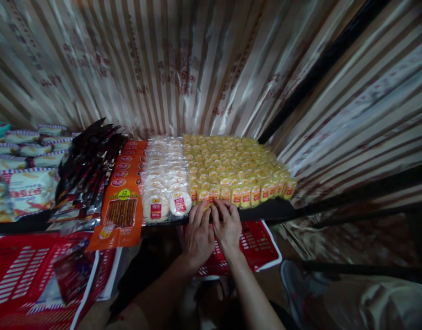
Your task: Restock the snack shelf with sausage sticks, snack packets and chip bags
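Looking down at a dark shelf [282, 211] set against striped, shiny wrapping on the wall, we find both hands at the front row of small yellow snack packs [231, 169]. The left hand [198, 236] and the right hand [227, 228] lie side by side, nearly touching, fingertips pressed on the packs at the shelf's front edge. The fingers of each hand are close together and laid flat on the packs rather than clamped round any one; neither hand lifts anything that we can see.

We judge the stocking well along: the yellow packs already fill a deep block in tidy rows from the back wrapping to the front edge, and only the front row under the fingers seems to be getting squared up. How many packs remain off the shelf we cannot tell.

The packs are small, yellow, with red labels low on their fronts, standing upright and tightly packed. Just beside them on the left sit round white rice crackers [166, 183] in clear wrap, then orange packets [123, 206] and dark bags [83, 174]. A red basket [262, 250] sits below the shelf under the hands, another red basket [21, 275] lower left
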Demonstrator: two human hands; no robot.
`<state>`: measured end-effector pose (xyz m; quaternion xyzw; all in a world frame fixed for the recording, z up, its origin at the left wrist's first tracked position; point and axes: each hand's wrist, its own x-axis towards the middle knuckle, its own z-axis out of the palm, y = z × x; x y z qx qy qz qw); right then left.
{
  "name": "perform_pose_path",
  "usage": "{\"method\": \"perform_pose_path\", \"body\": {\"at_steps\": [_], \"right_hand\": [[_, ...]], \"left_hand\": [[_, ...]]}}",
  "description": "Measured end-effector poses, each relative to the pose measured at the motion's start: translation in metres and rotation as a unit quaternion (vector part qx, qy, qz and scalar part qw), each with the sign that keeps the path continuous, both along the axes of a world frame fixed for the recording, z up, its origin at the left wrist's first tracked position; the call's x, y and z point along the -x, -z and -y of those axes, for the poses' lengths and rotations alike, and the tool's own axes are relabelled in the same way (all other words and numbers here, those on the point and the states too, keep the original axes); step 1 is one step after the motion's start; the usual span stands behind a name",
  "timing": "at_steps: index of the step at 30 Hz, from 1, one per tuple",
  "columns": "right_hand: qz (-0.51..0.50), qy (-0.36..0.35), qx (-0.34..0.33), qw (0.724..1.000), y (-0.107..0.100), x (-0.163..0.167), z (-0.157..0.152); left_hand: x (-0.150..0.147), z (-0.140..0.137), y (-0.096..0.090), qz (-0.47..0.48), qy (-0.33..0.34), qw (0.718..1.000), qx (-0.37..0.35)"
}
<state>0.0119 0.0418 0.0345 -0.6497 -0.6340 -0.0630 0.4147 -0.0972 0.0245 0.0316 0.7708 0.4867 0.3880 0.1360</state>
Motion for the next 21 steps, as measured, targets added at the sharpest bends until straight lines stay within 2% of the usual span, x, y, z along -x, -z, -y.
{"method": "perform_pose_path", "body": {"at_steps": [3, 5, 8, 13, 16, 21], "right_hand": [[-0.006, -0.016, -0.022, 1.000, -0.001, 0.002, 0.001], [-0.011, -0.054, -0.021, 0.998, -0.003, 0.005, 0.003], [-0.012, -0.108, -0.026, 0.994, -0.006, 0.015, 0.005], [-0.017, -0.125, -0.068, 0.990, -0.008, 0.039, 0.008], [-0.018, -0.138, -0.073, 0.988, -0.008, 0.053, 0.013], [-0.014, -0.154, -0.051, 0.987, -0.005, 0.076, 0.029]], "left_hand": [[0.004, 0.001, -0.001, 0.013, 0.014, 0.999, -0.026], [0.009, 0.004, -0.004, 0.021, 0.012, 0.999, -0.045], [0.019, 0.008, -0.010, 0.033, -0.023, 0.997, -0.068], [0.043, 0.013, -0.015, 0.060, -0.085, 0.988, -0.110], [0.057, 0.018, -0.016, 0.086, -0.124, 0.984, -0.097], [0.075, 0.029, -0.025, 0.143, -0.170, 0.975, -0.029]]}}
